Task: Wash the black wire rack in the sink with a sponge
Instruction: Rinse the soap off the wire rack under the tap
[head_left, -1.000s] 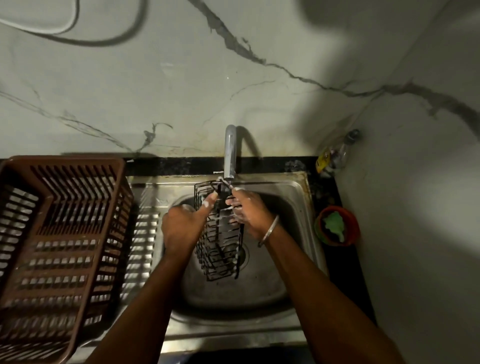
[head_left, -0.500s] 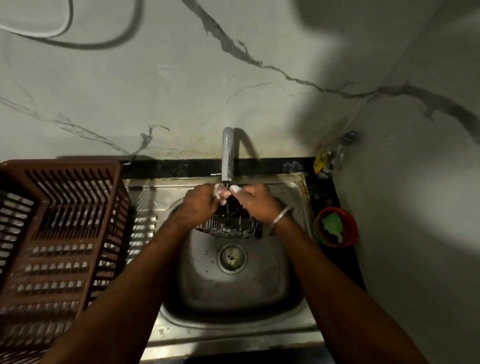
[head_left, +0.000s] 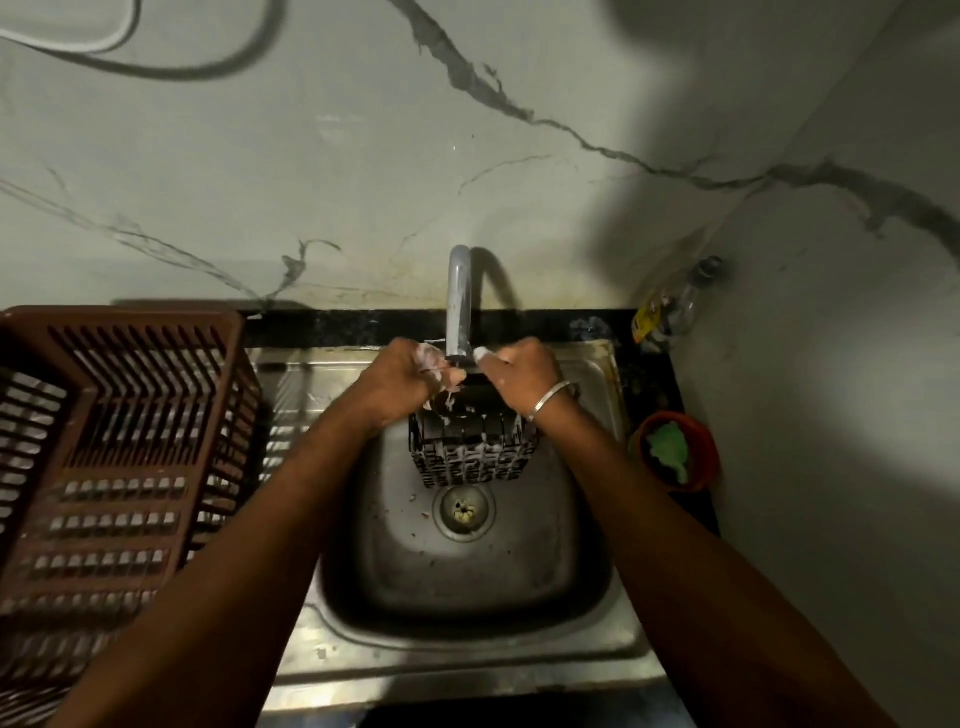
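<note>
Holding the black wire rack (head_left: 472, 449) over the sink (head_left: 467, 660), both hands meet directly under the spout of the faucet (head_left: 459, 301) in the head view. The left hand (head_left: 397, 382) has its fingers curled around the rack's top edge, with white soap foam on the fingertips. The right hand (head_left: 519, 374) likewise grips the top edge from the opposite side, foam on its thumb tip, and carries a metal bangle (head_left: 551, 397) at the wrist. The rack hangs below and between the two hands, suds clinging to its wires, its lower edge just above the drain (head_left: 464, 512); whether it touches the basin floor cannot be determined. No sponge can be made out in either hand. Outboard of the left hand, a brown slatted plastic basket (head_left: 119, 447) stands on the draining board. Outboard of the right hand, a red bowl (head_left: 675, 449) containing a green scrubber (head_left: 667, 449) sits on the dark counter, and a clear bottle (head_left: 670, 306) lies beyond it in the corner against the marble wall (head_left: 311, 156).
</note>
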